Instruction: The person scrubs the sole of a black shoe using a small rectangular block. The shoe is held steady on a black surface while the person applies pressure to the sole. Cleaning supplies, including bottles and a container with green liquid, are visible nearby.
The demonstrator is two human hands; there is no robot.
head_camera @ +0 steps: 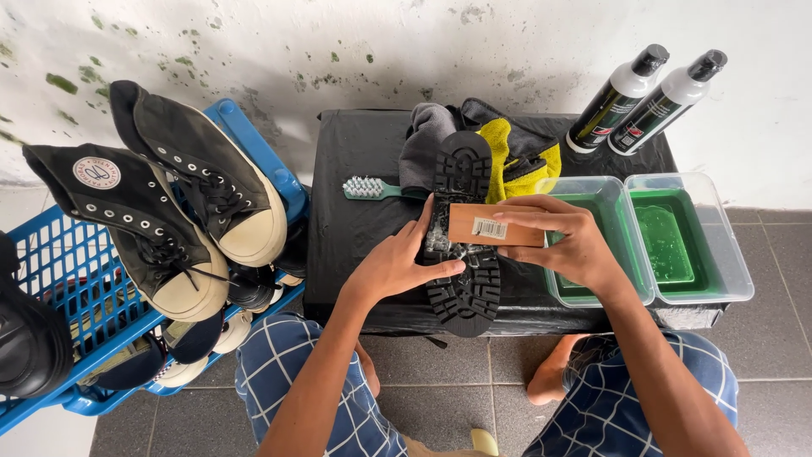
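A black boot (pixel 463 178) lies sole-up on a black-covered low table (pixel 355 228), its lugged tread foamy near the middle. My left hand (pixel 393 264) grips the boot's left side and holds it steady. My right hand (pixel 565 237) is closed on a wooden-backed brush (pixel 491 225) laid across the sole. Grey and yellow cloths (pixel 507 152) lie under the boot's far end.
A green toothbrush (pixel 372 188) lies left of the boot. Two clear tubs with green liquid (pixel 668 241) sit at the right, two black-and-white bottles (pixel 643 97) behind them. A blue crate (pixel 59 279) of black high-top sneakers (pixel 182 182) stands at the left. My knees are under the table edge.
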